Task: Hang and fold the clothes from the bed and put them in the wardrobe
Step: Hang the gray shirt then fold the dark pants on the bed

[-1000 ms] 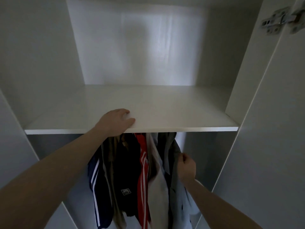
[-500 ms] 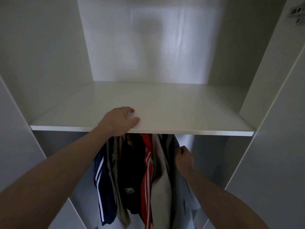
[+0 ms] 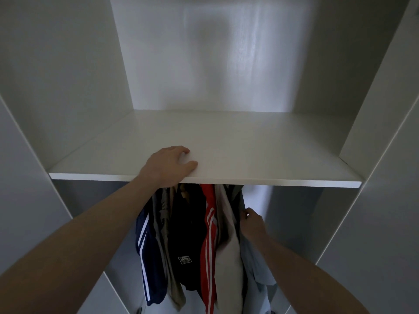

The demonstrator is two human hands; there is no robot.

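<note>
View from the person's head, looking into an open white wardrobe [image 3: 68,91]. A white shelf [image 3: 260,152] runs across the middle, and below it a row of clothes hangs closely packed.

The left hand [image 3: 169,166] rests palm down on the front edge of the shelf. Its fingers are nearly straight and slightly apart, lying flat on the shelf top, with the thumb stretched out to the right along the surface. It holds nothing.

The right hand [image 3: 252,223] is lower, under the shelf, at the right end of the hanging row. Its fingers are curled in around the edge of a pale blue shirt [image 3: 257,266], the last garment on the right; the fingertips are hidden in the cloth, so how tightly it grips cannot be told.

From left to right the hanging clothes are: a navy garment with white stripes [image 3: 145,250], a beige garment [image 3: 164,234], a black garment with a small white patch [image 3: 188,236], a red garment with white stripes [image 3: 209,236], a light grey garment [image 3: 227,252], a dark one just behind it, and then the pale blue shirt. Their tops are hidden by the shelf.
</note>
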